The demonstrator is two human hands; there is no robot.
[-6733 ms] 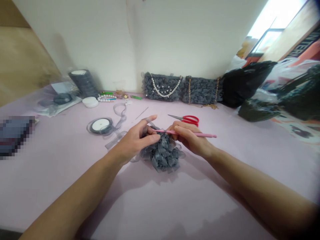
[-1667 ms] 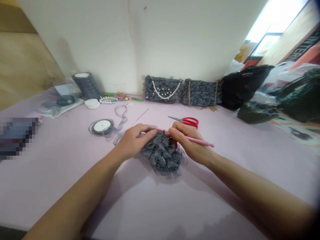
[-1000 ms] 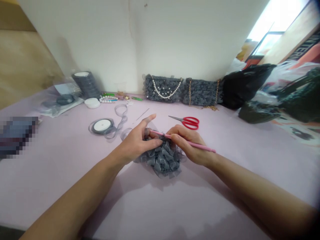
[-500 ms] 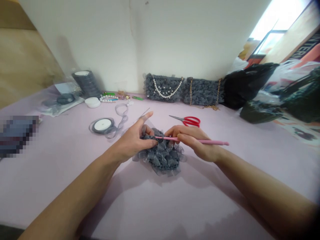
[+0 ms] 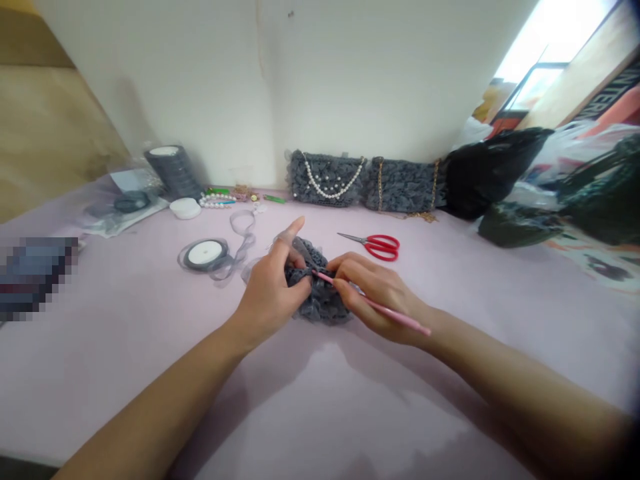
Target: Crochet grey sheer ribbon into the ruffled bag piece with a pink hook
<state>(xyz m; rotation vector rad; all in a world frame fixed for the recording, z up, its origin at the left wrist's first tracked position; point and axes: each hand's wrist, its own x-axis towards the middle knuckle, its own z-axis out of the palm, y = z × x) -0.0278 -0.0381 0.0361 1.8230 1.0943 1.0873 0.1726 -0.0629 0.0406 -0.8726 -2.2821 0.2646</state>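
My left hand (image 5: 270, 290) pinches a grey ruffled ribbon piece (image 5: 320, 300) lying on the pink table, with sheer grey ribbon looped over its raised forefinger. My right hand (image 5: 377, 293) grips a pink crochet hook (image 5: 385, 313) like a pencil. The hook's tip points up-left into the top of the ruffled piece, between my two hands. The sheer ribbon trails left to a ribbon spool (image 5: 204, 253) lying flat.
Red scissors (image 5: 377, 245) lie just beyond my right hand. Two finished grey ruffled bags (image 5: 325, 177) stand against the wall. A stack of spools (image 5: 173, 170), beads and small items sit at the back left. Black plastic bags (image 5: 493, 170) fill the right side.
The hook has swung from lying level to slanting down toward my right wrist. Both hands drew slightly nearer to me, and the ruffled piece is now more bunched under them.
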